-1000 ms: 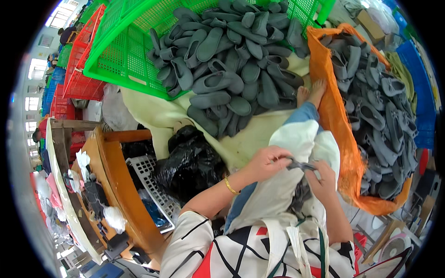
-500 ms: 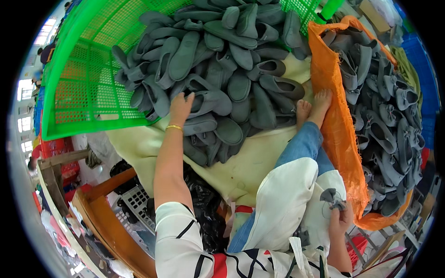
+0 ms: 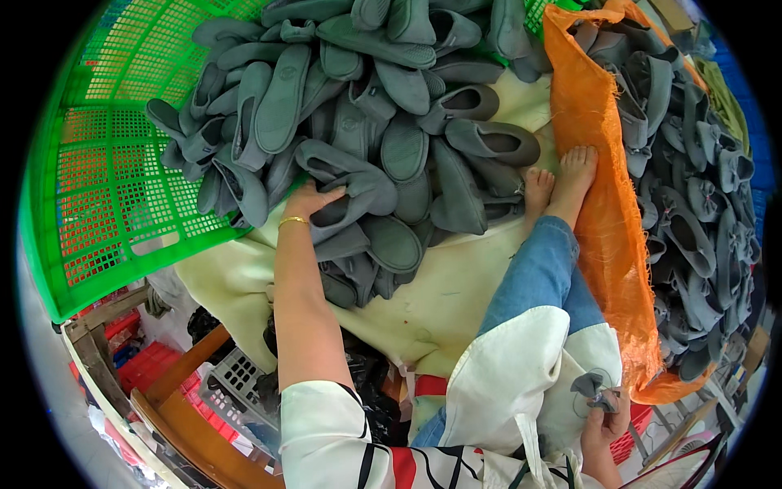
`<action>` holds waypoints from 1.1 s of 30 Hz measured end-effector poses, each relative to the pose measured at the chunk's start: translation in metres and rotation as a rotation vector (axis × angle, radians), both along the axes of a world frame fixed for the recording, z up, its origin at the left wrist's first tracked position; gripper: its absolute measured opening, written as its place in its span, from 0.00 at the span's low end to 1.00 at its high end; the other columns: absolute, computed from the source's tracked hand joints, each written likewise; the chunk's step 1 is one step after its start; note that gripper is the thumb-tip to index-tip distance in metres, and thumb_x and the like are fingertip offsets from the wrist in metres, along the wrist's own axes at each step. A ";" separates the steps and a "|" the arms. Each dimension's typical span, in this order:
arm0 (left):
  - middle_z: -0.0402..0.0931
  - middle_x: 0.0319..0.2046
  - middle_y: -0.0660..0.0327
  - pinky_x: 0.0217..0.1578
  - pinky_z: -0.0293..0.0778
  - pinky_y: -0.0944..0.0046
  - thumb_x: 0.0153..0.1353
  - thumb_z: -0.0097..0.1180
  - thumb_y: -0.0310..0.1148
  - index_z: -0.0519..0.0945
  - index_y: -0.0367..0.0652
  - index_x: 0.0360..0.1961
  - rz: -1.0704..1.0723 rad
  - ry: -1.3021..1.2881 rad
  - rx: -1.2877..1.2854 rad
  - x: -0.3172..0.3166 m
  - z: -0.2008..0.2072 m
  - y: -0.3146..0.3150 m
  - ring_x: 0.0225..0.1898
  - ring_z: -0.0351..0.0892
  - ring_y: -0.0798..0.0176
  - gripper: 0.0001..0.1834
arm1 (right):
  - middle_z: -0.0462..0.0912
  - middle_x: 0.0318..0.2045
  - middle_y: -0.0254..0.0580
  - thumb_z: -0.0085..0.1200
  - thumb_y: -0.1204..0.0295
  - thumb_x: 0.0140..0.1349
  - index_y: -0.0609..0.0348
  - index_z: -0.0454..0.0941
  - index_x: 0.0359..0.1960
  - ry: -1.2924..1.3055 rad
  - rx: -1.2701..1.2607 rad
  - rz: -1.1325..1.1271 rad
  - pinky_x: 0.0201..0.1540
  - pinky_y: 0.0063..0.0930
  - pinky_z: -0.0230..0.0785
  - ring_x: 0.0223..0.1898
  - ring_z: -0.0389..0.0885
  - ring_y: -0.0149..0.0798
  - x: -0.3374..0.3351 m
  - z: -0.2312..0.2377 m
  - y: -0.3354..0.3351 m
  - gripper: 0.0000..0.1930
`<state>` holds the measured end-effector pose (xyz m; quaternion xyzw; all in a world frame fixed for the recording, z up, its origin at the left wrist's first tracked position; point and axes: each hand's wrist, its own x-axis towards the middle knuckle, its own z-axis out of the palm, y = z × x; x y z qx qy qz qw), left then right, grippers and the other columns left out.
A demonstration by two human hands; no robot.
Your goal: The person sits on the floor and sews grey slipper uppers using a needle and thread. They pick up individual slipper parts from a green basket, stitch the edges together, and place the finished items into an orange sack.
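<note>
My left hand (image 3: 312,200), with a gold bracelet at the wrist, is closed on the edge of a dark grey slip-on shoe (image 3: 371,192). Its thumb lies over the shoe's opening, while the other fingers are mostly hidden. That shoe rests at the near side of a heap of similar grey shoes (image 3: 280,98). At the lower right, my right hand (image 3: 606,425) pinches a small grey fabric bow (image 3: 588,385) above my white-covered lap. A thin dark thread seems to loop beside the bow.
A green perforated basket (image 3: 147,196) lies tipped behind the heap, on pale yellow cloth (image 3: 456,281). To the right stands an orange woven sack (image 3: 599,187) full of grey shoes with bows (image 3: 684,232). My bare feet (image 3: 577,175) touch its side. A wooden frame (image 3: 183,416) is at lower left.
My left hand has gone from reaching over the shoe with fingers raised to gripping its edge. The view has shifted slightly. My right hand still pinches the bow.
</note>
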<state>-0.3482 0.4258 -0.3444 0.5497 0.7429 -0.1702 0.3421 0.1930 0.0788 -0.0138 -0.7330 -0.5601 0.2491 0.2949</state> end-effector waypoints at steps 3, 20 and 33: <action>0.61 0.68 0.35 0.69 0.60 0.56 0.45 0.63 0.72 0.62 0.24 0.67 0.137 -0.205 0.019 0.013 -0.021 -0.027 0.71 0.60 0.42 0.64 | 0.77 0.29 0.44 0.56 0.80 0.54 0.62 0.77 0.34 -0.021 -0.017 0.020 0.33 0.29 0.65 0.29 0.73 0.41 -0.006 0.001 0.004 0.05; 0.68 0.64 0.43 0.51 0.76 0.50 0.51 0.60 0.70 0.51 0.36 0.75 0.002 -0.259 0.060 0.153 0.052 -0.175 0.55 0.78 0.40 0.63 | 0.77 0.27 0.44 0.56 0.84 0.51 0.62 0.76 0.35 -0.002 -0.004 0.106 0.30 0.29 0.63 0.28 0.73 0.40 -0.036 0.011 0.030 0.09; 0.69 0.57 0.27 0.62 0.67 0.52 0.41 0.72 0.67 0.69 0.15 0.57 0.023 0.095 0.519 0.058 -0.009 0.058 0.61 0.70 0.36 0.62 | 0.82 0.27 0.46 0.54 0.84 0.47 0.62 0.76 0.35 0.013 -0.059 0.109 0.31 0.32 0.69 0.26 0.76 0.45 -0.017 0.009 0.036 0.11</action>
